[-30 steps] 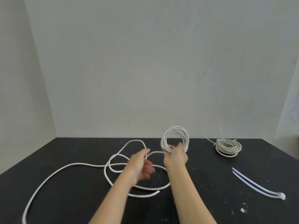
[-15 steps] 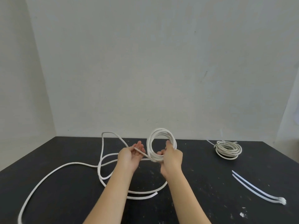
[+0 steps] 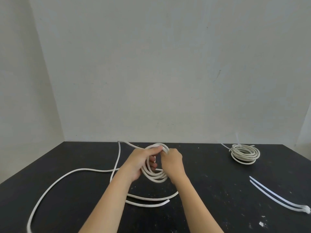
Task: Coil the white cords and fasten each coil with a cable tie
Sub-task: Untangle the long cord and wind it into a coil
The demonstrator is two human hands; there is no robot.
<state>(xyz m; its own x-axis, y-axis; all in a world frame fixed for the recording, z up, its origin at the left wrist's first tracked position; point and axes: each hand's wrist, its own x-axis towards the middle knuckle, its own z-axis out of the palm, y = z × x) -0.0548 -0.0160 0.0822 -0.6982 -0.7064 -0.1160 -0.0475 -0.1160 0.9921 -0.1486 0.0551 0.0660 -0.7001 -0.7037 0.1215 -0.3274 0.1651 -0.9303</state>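
Between my two hands I hold a coil of white cord (image 3: 155, 176) above the black table (image 3: 210, 182). My left hand (image 3: 139, 163) pinches the cord at the coil's top, fingers curled round its left side. My right hand (image 3: 171, 163) grips the coil's right side. The rest of the same cord trails loose (image 3: 55, 179) over the table to the left, and its free end (image 3: 166, 202) lies near my forearms. A finished coil (image 3: 244, 153) with a cable tie on it lies at the back right. Two loose white cable ties (image 3: 276, 197) lie at the right.
A pale wall stands right behind the table's far edge (image 3: 185, 143). A second wall closes in on the left. Small white specks dot the tabletop near the front right.
My left hand has brought the cord up to the coil and laid another turn on it. The coil has tilted down toward me, and the loose cord has been drawn in.
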